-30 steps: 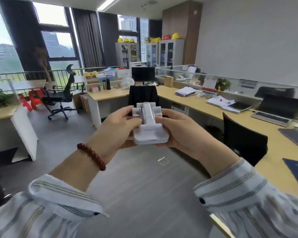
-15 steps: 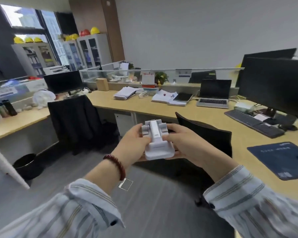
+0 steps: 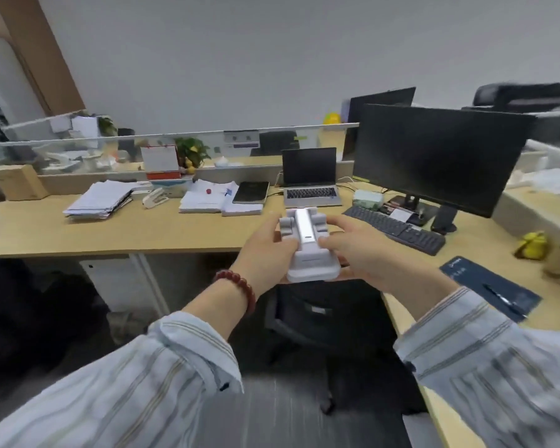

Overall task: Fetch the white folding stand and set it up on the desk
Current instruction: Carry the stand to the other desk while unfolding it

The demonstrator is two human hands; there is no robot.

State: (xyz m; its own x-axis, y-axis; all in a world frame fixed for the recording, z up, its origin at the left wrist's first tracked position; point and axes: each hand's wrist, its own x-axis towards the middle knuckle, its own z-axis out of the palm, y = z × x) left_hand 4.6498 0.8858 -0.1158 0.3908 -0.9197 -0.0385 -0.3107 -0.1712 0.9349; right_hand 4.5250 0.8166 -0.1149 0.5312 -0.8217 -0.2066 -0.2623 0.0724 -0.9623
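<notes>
The white folding stand [image 3: 307, 250] is folded flat, with a silver bar along its middle. I hold it in the air at chest height, in front of the wooden desk [image 3: 136, 231]. My left hand [image 3: 265, 253] grips its left side, thumb on top. On the stand's right side my right hand [image 3: 359, 253] grips it, fingers underneath and thumb on top. The stand hangs over the desk's inner corner, above a black chair [image 3: 320, 315].
On the desk lie a paper stack [image 3: 99, 200], a stapler [image 3: 154, 198], a black notebook [image 3: 251, 192], an open laptop [image 3: 311, 177], a keyboard [image 3: 395, 229], a large monitor [image 3: 434, 156] and a blue mat [image 3: 488, 287] with a pen. A glass partition [image 3: 175, 147] runs behind.
My view has swung right from the open office toward the desk corner with the monitor. Both hands keep the same hold on the folded stand, now nearer the desk.
</notes>
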